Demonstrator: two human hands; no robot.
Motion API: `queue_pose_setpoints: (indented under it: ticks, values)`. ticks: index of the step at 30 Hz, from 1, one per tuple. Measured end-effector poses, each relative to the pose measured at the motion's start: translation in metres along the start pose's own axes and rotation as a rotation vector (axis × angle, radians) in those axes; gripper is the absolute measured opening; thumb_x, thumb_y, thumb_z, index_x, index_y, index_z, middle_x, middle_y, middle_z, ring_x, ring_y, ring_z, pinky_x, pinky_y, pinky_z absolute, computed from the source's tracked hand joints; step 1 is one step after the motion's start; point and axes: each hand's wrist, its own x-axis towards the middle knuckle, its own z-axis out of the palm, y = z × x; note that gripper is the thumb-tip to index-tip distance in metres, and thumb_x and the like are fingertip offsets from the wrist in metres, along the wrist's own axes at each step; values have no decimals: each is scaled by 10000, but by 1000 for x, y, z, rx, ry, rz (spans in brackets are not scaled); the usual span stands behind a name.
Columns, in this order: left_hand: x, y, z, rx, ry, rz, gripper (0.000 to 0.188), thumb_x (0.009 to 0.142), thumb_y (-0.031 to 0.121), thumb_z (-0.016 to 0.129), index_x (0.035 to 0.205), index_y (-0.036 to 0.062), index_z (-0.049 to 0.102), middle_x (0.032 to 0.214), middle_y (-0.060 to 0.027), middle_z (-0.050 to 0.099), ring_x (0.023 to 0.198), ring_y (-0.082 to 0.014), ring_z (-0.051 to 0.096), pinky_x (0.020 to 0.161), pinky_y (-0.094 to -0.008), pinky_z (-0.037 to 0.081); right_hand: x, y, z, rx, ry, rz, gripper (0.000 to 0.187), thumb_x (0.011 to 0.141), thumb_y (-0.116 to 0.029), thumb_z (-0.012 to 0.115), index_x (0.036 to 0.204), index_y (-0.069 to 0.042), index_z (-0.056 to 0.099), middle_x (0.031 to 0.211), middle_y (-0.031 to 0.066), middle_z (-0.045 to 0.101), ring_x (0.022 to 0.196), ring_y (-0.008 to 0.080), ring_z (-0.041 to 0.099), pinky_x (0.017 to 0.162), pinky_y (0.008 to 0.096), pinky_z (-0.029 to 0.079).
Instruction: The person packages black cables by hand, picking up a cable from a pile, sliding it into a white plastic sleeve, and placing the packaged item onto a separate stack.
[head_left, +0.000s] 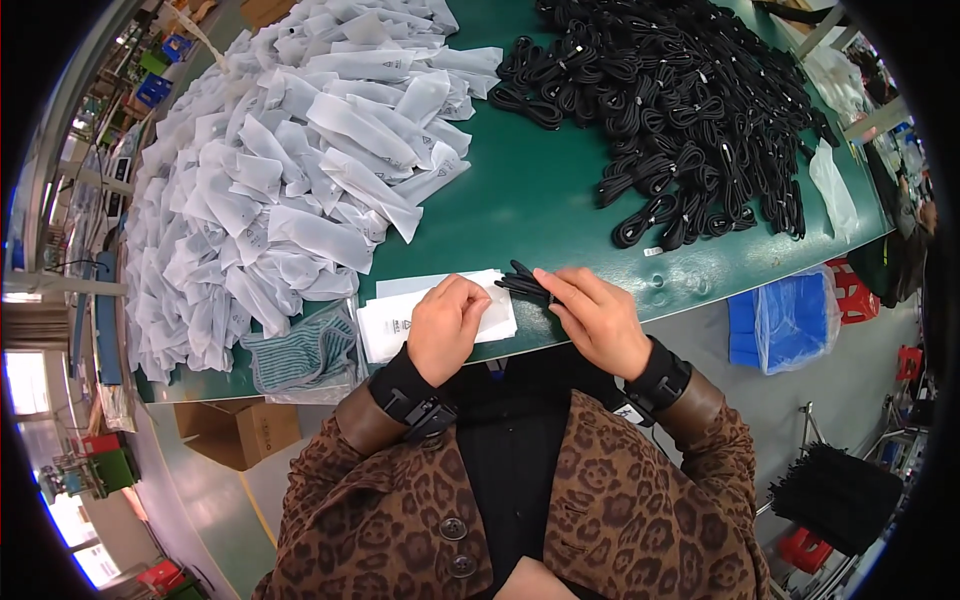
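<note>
My right hand [603, 322] holds a coiled black cable [522, 281], gripping it between thumb and fingers with its looped end toward the left. My left hand [447, 328] is closed in a pinch over a small stack of flat white bags [385, 322] at the table's near edge. Its thumb and forefinger meet at what looks like the edge of the top bag, though the fingers partly hide it. The cable's end is beside the stack's right edge, close to the left fingertips.
Filled white bags [300, 150] are heaped on the left of the green table [520, 190]. Coiled black cables [680, 110] are piled at the far right. A striped cloth [300, 352] lies left of the stack. A lined blue bin [785, 322] stands below the right edge.
</note>
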Motion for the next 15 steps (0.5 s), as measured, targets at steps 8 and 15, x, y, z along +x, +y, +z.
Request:
queue_pose_setpoints:
  ticks: [8, 15]
  values:
    - [-2, -1, -4, -130, 37, -2, 67, 868, -7, 651, 859, -1, 585, 811, -97, 579, 631, -213, 566, 594, -311, 462, -10, -3, 0, -177, 9, -143, 563, 748, 46, 693, 1296, -62, 619, 1062, 87, 643, 765, 260, 613, 653, 364, 508]
    - [1, -3, -8, -220, 20, 8, 74, 876, -9, 653, 871, -10, 579, 817, -81, 573, 679, -166, 555, 638, -278, 469, -7, -4, -1, -223, -39, -188, 587, 702, 61, 664, 1276, -62, 635, 1079, 66, 648, 745, 230, 589, 638, 349, 491]
